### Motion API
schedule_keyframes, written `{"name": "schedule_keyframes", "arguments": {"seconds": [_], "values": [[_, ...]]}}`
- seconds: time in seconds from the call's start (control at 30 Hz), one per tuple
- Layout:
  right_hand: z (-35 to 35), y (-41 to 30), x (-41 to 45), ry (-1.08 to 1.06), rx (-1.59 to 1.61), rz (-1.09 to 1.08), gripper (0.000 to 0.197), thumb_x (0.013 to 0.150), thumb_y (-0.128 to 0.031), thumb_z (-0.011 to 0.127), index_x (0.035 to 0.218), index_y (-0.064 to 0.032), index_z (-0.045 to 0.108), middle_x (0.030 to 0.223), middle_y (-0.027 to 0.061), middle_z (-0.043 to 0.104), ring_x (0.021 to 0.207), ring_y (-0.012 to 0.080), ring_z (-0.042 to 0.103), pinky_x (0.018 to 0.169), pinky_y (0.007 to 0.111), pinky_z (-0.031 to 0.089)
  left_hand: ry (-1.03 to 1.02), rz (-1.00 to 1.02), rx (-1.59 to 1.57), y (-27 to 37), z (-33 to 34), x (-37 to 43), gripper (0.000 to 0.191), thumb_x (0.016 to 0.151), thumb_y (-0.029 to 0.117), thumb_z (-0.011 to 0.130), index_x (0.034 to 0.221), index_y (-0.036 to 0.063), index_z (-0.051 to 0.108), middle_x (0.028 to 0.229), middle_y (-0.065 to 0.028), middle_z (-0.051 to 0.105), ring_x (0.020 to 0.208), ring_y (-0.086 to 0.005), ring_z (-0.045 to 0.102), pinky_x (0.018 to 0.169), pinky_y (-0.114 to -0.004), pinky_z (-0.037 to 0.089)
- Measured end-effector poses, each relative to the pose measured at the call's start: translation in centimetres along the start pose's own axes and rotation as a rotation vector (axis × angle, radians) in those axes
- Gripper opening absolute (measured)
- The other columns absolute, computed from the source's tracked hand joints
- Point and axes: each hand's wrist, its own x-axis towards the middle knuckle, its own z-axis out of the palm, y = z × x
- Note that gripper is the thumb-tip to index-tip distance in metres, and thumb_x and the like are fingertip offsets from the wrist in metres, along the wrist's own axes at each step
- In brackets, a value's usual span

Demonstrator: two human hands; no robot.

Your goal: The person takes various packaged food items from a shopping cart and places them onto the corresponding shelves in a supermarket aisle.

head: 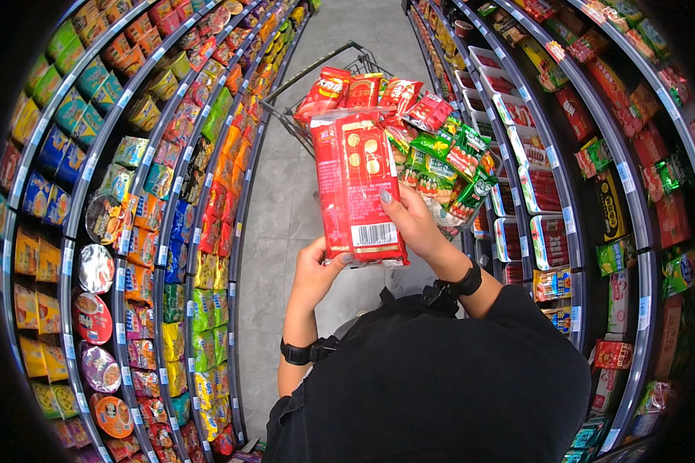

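A large red plastic food package (359, 191), with a barcode and printing on the side facing up, is held between my two hands. My left hand (318, 272) grips its lower left corner, the thumb on top. My right hand (417, 223) holds its right edge, thumb lying on the front. Just beyond it, red packages (324, 92) and green snack packets (437, 165) are heaped on a shopping cart (356, 49), whose dark handle shows at the upper left of the heap. The package hides part of the heap and cart.
Shelves (246, 191) of bagged and cup instant noodles line the left side. On the right, shelves (573, 214) carry white trays (527, 188) of red-wrapped sausages and other packets. Grey tiled floor (272, 231) runs between them.
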Motion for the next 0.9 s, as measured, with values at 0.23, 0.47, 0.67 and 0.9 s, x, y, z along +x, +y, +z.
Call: {"name": "schedule_keyframes", "arguments": {"seconds": [0.23,0.47,0.67,0.9], "values": [[-0.2,-0.1,-0.2,0.006,0.084,0.078,0.028,0.088,-0.021,0.045,0.105,0.0008,0.046,0.094,0.0042,0.055,0.082,0.0069,0.052,0.072,0.023,0.044,0.001,-0.001,0.019,0.1,0.2,0.0,0.023,0.076,0.015,0.064,0.091,-0.0011,0.057,0.081,-0.0028,0.060,0.074,-0.0076,0.054,0.067,-0.023,0.044],[-0.6,-0.2,-0.3,0.017,0.084,0.051,0.027,0.088,-0.020,0.045,0.105,0.0006,0.046,0.095,0.0047,0.055,0.083,0.0072,0.052,0.073,0.023,0.044,0.004,0.027,0.023,0.4,0.9,0.2,0.023,0.075,0.015,0.064,0.091,-0.0010,0.058,0.080,-0.0027,0.061,0.074,-0.0074,0.054,0.066,-0.023,0.044],[-0.9,-0.6,-0.7,0.041,0.143,0.090,0.028,0.088,-0.021,0.045,0.106,0.0005,0.046,0.096,0.0050,0.055,0.084,0.0085,0.053,0.074,0.023,0.044,0.003,0.036,0.107,0.2,1.4,0.2,0.022,0.075,0.016,0.065,0.087,-0.0014,0.059,0.076,-0.0022,0.061,0.071,-0.0062,0.053,0.065,-0.023,0.043],[-2.0,-0.2,-1.0,0.040,0.128,0.091,0.028,0.088,-0.021,0.045,0.106,0.0006,0.046,0.096,0.0049,0.056,0.083,0.0083,0.053,0.073,0.023,0.044,0.045,0.059,0.096,-0.9,2.1,0.2,0.035,0.077,0.033,0.061,0.086,-0.0017,0.059,0.073,-0.0027,0.060,0.070,-0.0063,0.052,0.064,-0.023,0.043]]}}
